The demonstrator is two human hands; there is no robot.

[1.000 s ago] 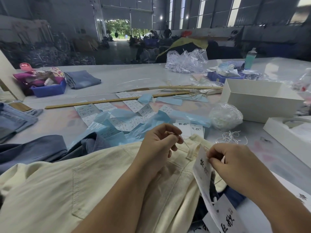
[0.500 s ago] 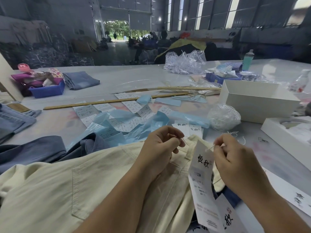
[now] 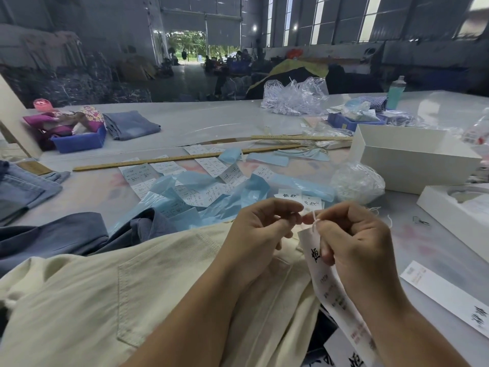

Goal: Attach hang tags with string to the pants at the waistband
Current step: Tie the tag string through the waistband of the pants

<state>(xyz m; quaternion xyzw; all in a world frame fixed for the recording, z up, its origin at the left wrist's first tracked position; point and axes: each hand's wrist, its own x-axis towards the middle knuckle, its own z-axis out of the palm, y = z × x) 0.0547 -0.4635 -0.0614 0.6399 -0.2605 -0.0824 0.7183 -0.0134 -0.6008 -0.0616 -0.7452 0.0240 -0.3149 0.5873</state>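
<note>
1. Nearest the camera, cream pants [image 3: 127, 300] lie across the desk [image 3: 211, 123], waistband under the hands.
2. Just above the waistband, left hand [image 3: 260, 231] and right hand [image 3: 352, 239] meet, pinching white string [image 3: 314, 218] through the hang tag [image 3: 330, 287]; the tying looks unfinished.
3. Beyond the pants, loose tags [image 3: 300, 198] probably await other garments.

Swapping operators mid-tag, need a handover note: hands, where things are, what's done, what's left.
Left hand: pinching the string end.
Right hand: pinching the string at the tag top; tag hangs below it.
Pants: cream pair on the table, waistband under both hands.
Done: string is at the tag's top. Whether it passes through the waistband is hidden.
Left: tie off, lay the tag flat, next pair.
</note>
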